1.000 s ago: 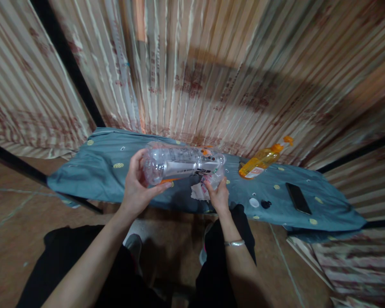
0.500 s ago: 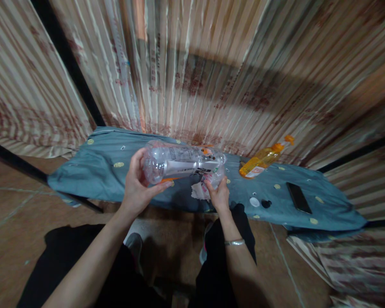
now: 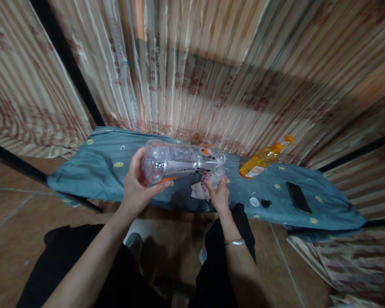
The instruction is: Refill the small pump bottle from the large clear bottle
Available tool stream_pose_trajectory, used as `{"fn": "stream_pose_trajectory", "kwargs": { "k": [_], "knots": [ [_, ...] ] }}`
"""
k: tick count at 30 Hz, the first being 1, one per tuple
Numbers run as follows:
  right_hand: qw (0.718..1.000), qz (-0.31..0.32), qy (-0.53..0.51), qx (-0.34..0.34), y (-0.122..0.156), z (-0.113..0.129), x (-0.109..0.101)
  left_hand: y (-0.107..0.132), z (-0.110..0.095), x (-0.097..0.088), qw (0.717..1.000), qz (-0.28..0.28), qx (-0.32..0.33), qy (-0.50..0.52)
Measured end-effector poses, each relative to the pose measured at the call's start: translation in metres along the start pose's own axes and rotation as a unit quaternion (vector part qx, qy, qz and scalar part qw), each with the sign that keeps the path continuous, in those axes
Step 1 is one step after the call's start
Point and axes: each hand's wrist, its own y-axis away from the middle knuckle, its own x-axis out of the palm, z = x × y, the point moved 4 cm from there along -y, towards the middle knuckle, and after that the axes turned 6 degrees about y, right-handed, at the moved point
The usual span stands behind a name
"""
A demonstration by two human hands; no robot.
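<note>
Almost nothing has changed over the last second: the clear bottle [image 3: 186, 164] lies sideways between the two hands, in the same place and at the same slant, so this looks like a steady hold rather than a turn or a pull. The left hand [image 3: 137, 184] is spread wide around the base end of the bottle, thumb along the near side and fingers curled over the end. The right hand [image 3: 218, 194] is at the bottle's other end, thumb and fingers bent in around a piece of clear plastic [image 3: 216, 176]; whether that piece is part of the bottle or separate, I cannot tell. The bottle is over the blue cloth [image 3: 83, 167], though whether it touches it is unclear. A torn scrap of paper [image 3: 198, 191] shows just on the near side of the bottle, by the right thumb. To the right of the bottle stand an orange soap bottle [image 3: 259, 163], a white disc [image 3: 254, 202], a small black piece [image 3: 265, 204] and, farthest from it, a phone [image 3: 298, 197]
</note>
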Motion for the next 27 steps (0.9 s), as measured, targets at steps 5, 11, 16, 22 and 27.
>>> {"fn": "stream_pose_trajectory", "kwargs": {
  "k": [5, 11, 16, 22, 27],
  "knots": [
    [1.000, -0.007, 0.010, 0.000, -0.0009, -0.0021, 0.0014, -0.0002, -0.0008, 0.0000, 1.000, 0.004, 0.013, -0.004],
    [1.000, -0.008, 0.015, -0.009, -0.0009, -0.0024, 0.0016, 0.0006, -0.0010, 0.0002, 1.000, 0.009, 0.015, -0.008],
    [1.000, -0.010, 0.007, -0.013, -0.0006, -0.0022, 0.0015, 0.0004, -0.0019, 0.0009, 1.000, 0.009, 0.012, -0.003],
    [1.000, -0.009, -0.003, -0.003, -0.0002, -0.0024, 0.0020, 0.0003, -0.0025, 0.0015, 1.000, 0.015, 0.007, 0.014],
    [1.000, -0.013, -0.005, -0.008, -0.0001, -0.0031, 0.0024, 0.0011, -0.0019, 0.0011, 1.000, 0.008, 0.006, 0.006]
  ]
}}
